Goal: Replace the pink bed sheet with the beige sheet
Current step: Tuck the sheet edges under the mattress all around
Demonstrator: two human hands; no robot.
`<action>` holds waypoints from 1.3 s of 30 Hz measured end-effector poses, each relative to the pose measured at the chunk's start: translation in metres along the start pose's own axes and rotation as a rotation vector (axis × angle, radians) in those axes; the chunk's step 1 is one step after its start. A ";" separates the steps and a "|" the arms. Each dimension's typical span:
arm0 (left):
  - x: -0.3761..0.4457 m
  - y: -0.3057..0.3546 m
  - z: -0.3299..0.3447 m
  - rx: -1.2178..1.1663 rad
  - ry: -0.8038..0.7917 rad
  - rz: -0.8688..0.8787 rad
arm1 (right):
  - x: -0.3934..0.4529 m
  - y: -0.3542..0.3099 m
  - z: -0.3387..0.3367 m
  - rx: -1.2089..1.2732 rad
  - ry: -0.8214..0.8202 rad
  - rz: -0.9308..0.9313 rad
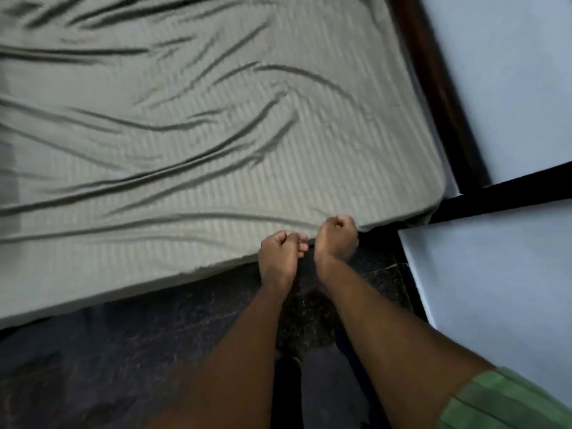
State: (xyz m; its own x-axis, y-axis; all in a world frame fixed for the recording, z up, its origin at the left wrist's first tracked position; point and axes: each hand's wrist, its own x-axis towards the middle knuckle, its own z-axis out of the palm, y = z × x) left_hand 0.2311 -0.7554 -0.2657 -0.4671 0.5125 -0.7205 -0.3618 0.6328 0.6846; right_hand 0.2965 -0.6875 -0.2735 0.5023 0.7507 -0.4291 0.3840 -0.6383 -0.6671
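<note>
The beige sheet [192, 125] is lying wrinkled over the bed, its far side running out of frame. The left hand [280, 253] and right hand [335, 239] are gripping its near edge above the dark floor [123, 351]; fingertips are hidden.

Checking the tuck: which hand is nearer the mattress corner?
Right hand, gripping the beige sheet edge nearest the mattress corner; left hand holds the edge farther along.
</note>
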 end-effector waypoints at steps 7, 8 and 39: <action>0.047 0.077 0.105 0.315 -0.207 0.294 | 0.122 -0.055 -0.020 -0.118 0.046 -0.283; 0.054 0.086 0.122 0.345 -0.229 0.313 | 0.138 -0.059 -0.024 -0.154 0.052 -0.302; 0.204 0.190 0.278 1.331 -0.281 0.918 | 0.261 -0.054 -0.032 -0.852 -0.006 -0.672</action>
State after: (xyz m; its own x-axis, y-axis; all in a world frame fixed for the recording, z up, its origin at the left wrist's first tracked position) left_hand 0.2913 -0.3693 -0.3129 0.0852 0.9647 -0.2491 0.9142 0.0237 0.4045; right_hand 0.4317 -0.4631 -0.3301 -0.0147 0.9903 -0.1383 0.9921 -0.0028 -0.1257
